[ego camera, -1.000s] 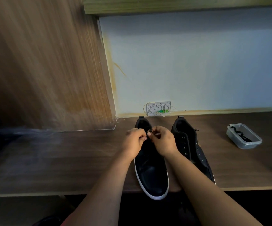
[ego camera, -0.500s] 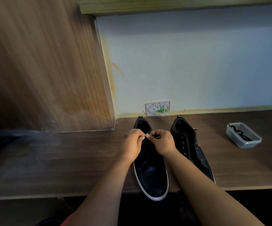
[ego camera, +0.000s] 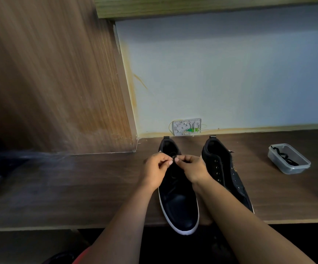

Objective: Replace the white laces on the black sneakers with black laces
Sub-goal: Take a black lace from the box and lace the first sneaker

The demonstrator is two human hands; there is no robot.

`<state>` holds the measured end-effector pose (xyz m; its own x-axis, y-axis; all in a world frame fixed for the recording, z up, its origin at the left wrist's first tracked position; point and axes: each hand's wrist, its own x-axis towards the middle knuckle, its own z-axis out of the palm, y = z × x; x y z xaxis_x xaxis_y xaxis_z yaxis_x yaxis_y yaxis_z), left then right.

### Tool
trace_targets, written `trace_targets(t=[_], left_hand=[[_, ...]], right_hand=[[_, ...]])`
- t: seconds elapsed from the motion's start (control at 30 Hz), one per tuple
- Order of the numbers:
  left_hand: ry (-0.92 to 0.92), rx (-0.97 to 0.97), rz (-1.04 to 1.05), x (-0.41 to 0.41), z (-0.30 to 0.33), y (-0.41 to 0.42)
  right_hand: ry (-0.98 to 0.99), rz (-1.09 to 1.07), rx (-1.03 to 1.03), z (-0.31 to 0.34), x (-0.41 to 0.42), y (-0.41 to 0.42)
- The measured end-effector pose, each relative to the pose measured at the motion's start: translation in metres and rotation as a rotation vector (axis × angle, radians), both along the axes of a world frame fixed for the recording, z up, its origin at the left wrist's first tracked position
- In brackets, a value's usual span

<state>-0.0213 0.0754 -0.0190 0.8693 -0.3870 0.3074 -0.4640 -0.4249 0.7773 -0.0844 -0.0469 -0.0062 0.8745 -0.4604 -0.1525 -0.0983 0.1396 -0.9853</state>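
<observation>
Left hand (ego camera: 155,169) and right hand (ego camera: 191,167) both pinching black lace (ego camera: 173,173) over top eyelets of left black leather sneaker with white sole (ego camera: 179,202), standing on dark wooden tabletop (ego camera: 78,187), toe overhanging front edge. Risk: hard tug drags shoe off edge. Lace nearly invisible on black upper (easy to skip eyelet). Second black sneaker (ego camera: 223,168) unlaced just beside; spare black lace in clear plastic tub (ego camera: 289,159) well apart.

Just one head-worn cam, looking forward and down over the surface (ego camera: 78,187). It sits pretty close, facing the wall (ego camera: 230,73) behind.
</observation>
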Motion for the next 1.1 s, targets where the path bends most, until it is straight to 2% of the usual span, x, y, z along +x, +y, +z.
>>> trace_targets(t=[0.03, 0.17, 0.3, 0.4, 0.63, 0.73, 0.8, 0.97, 1.1], left_hand=[[0.029, 0.002, -0.023, 0.001, 0.001, 0.001], [0.068, -0.004, -0.049, 0.001, 0.001, 0.004], [0.073, -0.010, -0.057, -0.002, 0.003, 0.004], [0.084, -0.018, -0.081, 0.000, 0.005, 0.008], [-0.013, 0.036, -0.071, -0.001, 0.001, 0.007], [-0.074, 0.062, -0.067, 0.001, -0.001, 0.006], [-0.111, 0.078, -0.052, 0.000, 0.000, 0.005], [-0.177, 0.120, 0.019, -0.004, 0.004, 0.006], [-0.130, 0.131, -0.016, 0.001, 0.001, 0.007]], right_hand=[[0.002, -0.003, 0.014, 0.000, 0.000, 0.000], [0.020, -0.044, -0.332, -0.002, 0.000, 0.000], [0.045, -0.020, -0.233, -0.003, 0.002, 0.002], [0.039, -0.010, -0.321, -0.004, 0.003, -0.002], [0.047, -0.073, -0.680, -0.008, 0.001, -0.008], [0.120, 0.041, -0.927, -0.002, -0.003, -0.010], [0.138, 0.092, -1.016, -0.002, -0.002, -0.011], [0.054, 0.210, -0.955, -0.009, 0.002, -0.019], [-0.076, 0.111, -0.962, -0.001, -0.007, -0.020]])
